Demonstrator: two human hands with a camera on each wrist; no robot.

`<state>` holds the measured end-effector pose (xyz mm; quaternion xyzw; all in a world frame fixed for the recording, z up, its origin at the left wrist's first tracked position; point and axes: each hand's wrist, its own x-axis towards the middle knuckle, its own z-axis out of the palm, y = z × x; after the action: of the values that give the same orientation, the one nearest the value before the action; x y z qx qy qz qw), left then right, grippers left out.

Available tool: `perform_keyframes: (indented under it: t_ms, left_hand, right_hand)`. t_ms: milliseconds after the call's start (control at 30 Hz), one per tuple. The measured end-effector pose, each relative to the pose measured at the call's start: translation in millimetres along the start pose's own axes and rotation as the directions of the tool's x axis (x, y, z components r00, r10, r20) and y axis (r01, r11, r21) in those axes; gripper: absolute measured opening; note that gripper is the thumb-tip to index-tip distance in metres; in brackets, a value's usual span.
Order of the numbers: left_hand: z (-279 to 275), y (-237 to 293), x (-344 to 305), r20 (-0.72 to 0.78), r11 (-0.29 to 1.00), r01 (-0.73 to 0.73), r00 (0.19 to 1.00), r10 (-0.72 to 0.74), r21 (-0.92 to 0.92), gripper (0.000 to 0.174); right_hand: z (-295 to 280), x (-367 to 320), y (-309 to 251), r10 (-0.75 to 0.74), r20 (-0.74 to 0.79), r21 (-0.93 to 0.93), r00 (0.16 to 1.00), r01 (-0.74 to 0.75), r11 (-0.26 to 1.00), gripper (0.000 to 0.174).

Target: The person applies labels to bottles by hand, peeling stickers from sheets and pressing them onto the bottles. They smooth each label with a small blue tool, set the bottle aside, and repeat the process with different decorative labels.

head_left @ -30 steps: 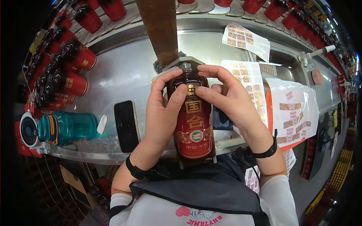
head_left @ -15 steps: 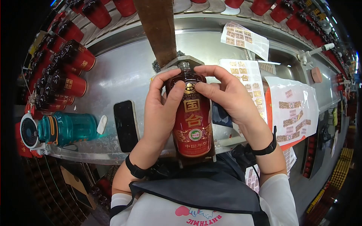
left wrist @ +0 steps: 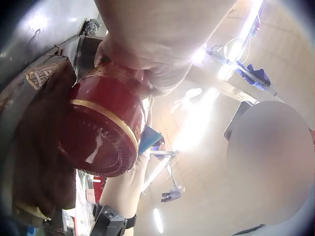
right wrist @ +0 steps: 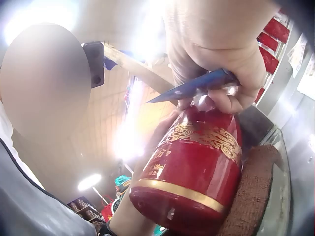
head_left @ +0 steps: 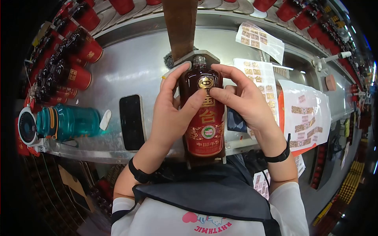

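Observation:
A dark red glass bottle [head_left: 204, 137] with gold lettering lies in the middle of the head view, its neck pointing away, on a stand padded with brown cloth [right wrist: 253, 191]. My left hand [head_left: 171, 106] grips its left side, index finger along the shoulder, thumb pressing the gold lettering. From the other side, my right hand [head_left: 246, 100] lays its index finger by the shoulder and its thumb tip beside the left thumb, just below the gold emblem [head_left: 205, 82]. A blue, flat, pointed piece [right wrist: 197, 86] is held in the right hand's curled lower fingers.
Printed gold sheets [head_left: 305, 114] lie on the right of the metal bench [head_left: 114, 74]. A phone [head_left: 132, 122], a teal water bottle [head_left: 76, 120] and a small fan [head_left: 27, 126] stand or lie left. Red bottles [head_left: 73, 74] crowd the left edge; a brown post [head_left: 180, 29] rises behind the stand.
Both thumbs have slid down the bottle, from beside the gold emblem to below it, at the first large character. The head view has shifted slightly; both hands keep their hold.

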<state>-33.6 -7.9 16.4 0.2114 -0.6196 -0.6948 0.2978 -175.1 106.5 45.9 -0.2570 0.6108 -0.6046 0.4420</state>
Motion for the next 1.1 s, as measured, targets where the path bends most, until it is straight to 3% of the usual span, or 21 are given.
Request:
perform_keyframes:
  t_ms: [100, 233, 333, 433, 500, 567, 1100]
  left_hand:
    - [-5.0, 0.7, 1.1, 0.046, 0.995, 0.084, 0.996, -0.081, -0.06, 0.056]
    - [-7.3, -2.8, -1.6, 0.046, 0.991, 0.088, 0.995, -0.084, -0.105, 0.058]
    - [-11.4, -5.2, -12.5, 0.062, 0.99, 0.102, 0.993, -0.097, -0.099, 0.068]
    - [-7.4, -8.3, -19.8, 0.078, 0.994, 0.094, 0.993, -0.089, -0.06, 0.078]
    - [-6.7, -9.5, -23.3, 0.104, 0.995, 0.084, 0.992, -0.078, -0.061, 0.083]
    - [-6.4, -9.7, -22.5, 0.124, 0.994, 0.077, 0.99, -0.067, -0.076, 0.088]
    - [-2.8, -6.3, -24.9, 0.11, 0.989, 0.103, 0.99, -0.091, -0.106, 0.086]
  right_hand:
    - [2.3, 0.0, 1.9, -0.008, -0.018, 0.0, 1.0, 0.008, 1.0, 0.055]
    - [-2.2, -4.8, 4.2, 0.037, -0.018, -0.001, 0.999, -0.037, 0.999, 0.057]
    - [-1.3, -17.4, 6.1, 0.05, -0.047, -0.026, 0.998, -0.051, 0.998, 0.064]
    - [-1.8, -28.0, 11.7, 0.108, -0.028, 0.095, 0.994, -0.105, 0.99, 0.075]
    - [-0.9, -34.3, 17.1, 0.072, 0.043, 0.084, 0.996, -0.075, 0.994, 0.083]
    - [3.4, -36.4, 15.3, 0.067, 0.019, 0.06, 0.998, -0.068, 0.996, 0.086]
    - [3.8, -35.2, 16.1, 0.053, 0.0, 0.031, 0.999, -0.053, 0.998, 0.087]
